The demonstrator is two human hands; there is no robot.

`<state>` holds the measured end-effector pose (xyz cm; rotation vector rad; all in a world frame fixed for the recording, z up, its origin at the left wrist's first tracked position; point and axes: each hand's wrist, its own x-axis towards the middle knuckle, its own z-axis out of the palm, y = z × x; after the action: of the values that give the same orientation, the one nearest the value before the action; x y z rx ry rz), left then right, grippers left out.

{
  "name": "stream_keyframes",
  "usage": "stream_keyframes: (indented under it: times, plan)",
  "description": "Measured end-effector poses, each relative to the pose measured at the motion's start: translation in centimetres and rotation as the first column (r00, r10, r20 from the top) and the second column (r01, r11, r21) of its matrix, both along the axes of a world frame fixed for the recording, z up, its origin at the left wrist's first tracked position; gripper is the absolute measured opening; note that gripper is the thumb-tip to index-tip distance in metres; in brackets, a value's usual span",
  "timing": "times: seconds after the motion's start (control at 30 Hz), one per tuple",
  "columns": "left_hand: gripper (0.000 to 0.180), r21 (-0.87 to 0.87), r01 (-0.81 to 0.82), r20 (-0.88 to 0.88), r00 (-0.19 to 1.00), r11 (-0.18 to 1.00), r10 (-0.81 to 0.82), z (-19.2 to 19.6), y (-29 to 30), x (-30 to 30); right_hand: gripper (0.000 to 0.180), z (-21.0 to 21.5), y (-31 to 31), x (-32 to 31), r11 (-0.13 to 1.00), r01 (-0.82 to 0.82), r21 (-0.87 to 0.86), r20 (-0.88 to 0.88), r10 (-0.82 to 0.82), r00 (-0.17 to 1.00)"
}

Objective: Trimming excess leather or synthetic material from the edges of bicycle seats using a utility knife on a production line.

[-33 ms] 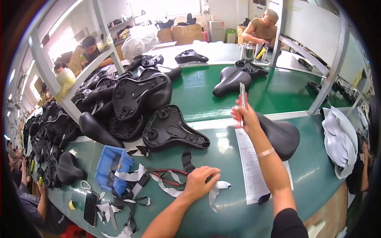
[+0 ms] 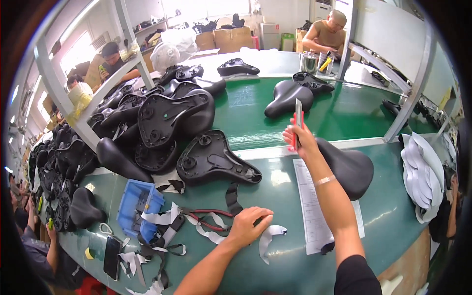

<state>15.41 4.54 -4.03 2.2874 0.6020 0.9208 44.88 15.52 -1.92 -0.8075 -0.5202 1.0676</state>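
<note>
In my right hand (image 2: 303, 140), raised over the table's far edge, is a red utility knife (image 2: 296, 129), its blade pointing up and away. My fingers are closed round its handle. My left hand (image 2: 249, 223) rests low over the near table, fingers stretched to the right and thumb apart. Beside its fingertips lies a curled whitish strip (image 2: 268, 242); a black strap (image 2: 233, 197) runs up from its knuckles. Red-handled pliers (image 2: 211, 220) lie left of it among more strips. Beneath my right forearm are a black bicycle saddle (image 2: 350, 169) and a printed sheet (image 2: 309, 216), partly covered.
An upturned saddle (image 2: 216, 160) lies ahead, next to a heap of saddles (image 2: 172, 118). At left stand a blue bin (image 2: 129, 209) and a phone (image 2: 112, 256). White sheets (image 2: 423, 172) are stacked right. Metal posts (image 2: 413, 83) frame the green belt (image 2: 241, 113). Co-workers sit beyond.
My right hand has shifted very slightly left with the utility knife. My left hand stays in place.
</note>
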Motion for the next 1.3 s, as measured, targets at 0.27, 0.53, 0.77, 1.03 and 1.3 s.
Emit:
stream_keyframes:
  times: [0.27, 0.53, 0.77, 1.03, 1.3]
  plan:
    - [0.017, -0.474, 0.042, 0.066, 0.998, 0.88, -0.012, -0.2, 1.2, -0.8, 0.045, -3.5, 15.5, -0.6, 0.961, 0.273, -0.035, 0.045, -0.272, 0.961]
    - [0.035, -0.233, -0.139, 0.265, 0.943, 0.962, 0.201, -0.5, 1.5, -1.9, 0.033, 3.7, -1.2, -1.4, 0.996, 0.085, 0.002, 0.008, -0.085, 0.996]
    - [0.07, 0.306, -0.256, 0.294, 0.942, 0.917, 0.164, 2.8, -1.4, 1.0, 0.04, 12.4, -24.7, -14.4, 0.93, -0.219, -0.294, 0.515, 0.347, 0.783]
    - [0.018, -0.62, 0.186, 0.596, 0.744, 0.762, 0.303, 5.8, -2.3, -4.9, 0.046, 9.4, -28.3, -14.7, 0.992, 0.041, -0.12, 0.615, 0.042, 0.787]
    - [0.064, -0.903, 0.26, 0.39, 0.832, 0.343, 0.395, 3.4, -4.5, -11.6, 0.036, 1.3, -28.8, -19.6, 0.944, -0.225, -0.24, 0.469, 0.316, 0.824]
